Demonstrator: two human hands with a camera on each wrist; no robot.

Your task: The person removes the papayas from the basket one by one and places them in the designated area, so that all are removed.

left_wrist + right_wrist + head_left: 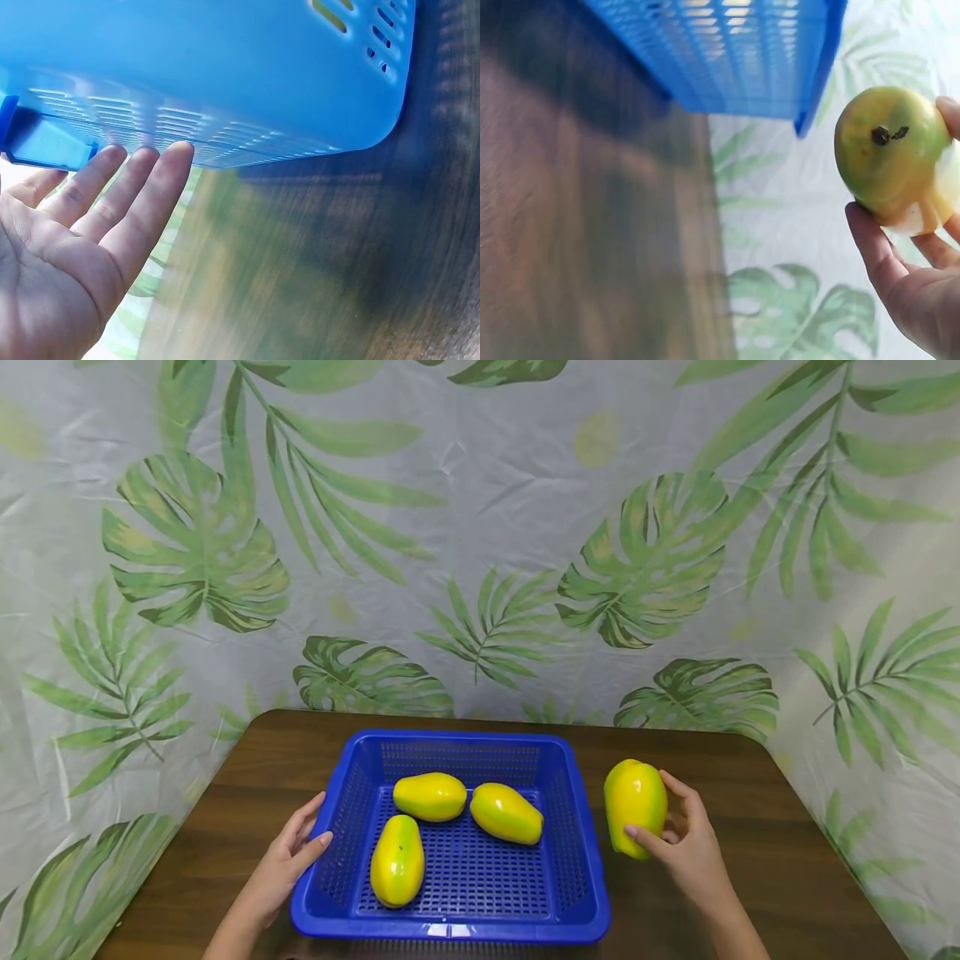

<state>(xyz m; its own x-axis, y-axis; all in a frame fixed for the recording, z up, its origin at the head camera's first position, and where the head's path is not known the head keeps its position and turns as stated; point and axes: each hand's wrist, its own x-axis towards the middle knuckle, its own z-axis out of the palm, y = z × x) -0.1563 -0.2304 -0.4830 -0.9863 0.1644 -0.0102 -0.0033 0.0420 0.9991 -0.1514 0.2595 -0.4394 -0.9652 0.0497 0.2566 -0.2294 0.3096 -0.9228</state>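
Observation:
A blue plastic basket (450, 931) with slotted walls stands on the table. Inside lie three glossy yellow-green papayas: one at the back left (429, 797), one at the back right (507, 813) and one at the front left (397, 862). My left hand (288, 860) holds the basket's left side, thumb over the rim; the left wrist view shows its fairly straight fingers (154, 199) against the outer wall. Right of the basket, my right hand (693, 847) grips another papaya (636, 806) between thumb and fingers. A dark mark shows on that papaya's end in the right wrist view.
The brown wooden table (757, 827) has rounded back corners. Behind it hangs a pale curtain (510, 527) printed with green leaves, which also runs along both sides.

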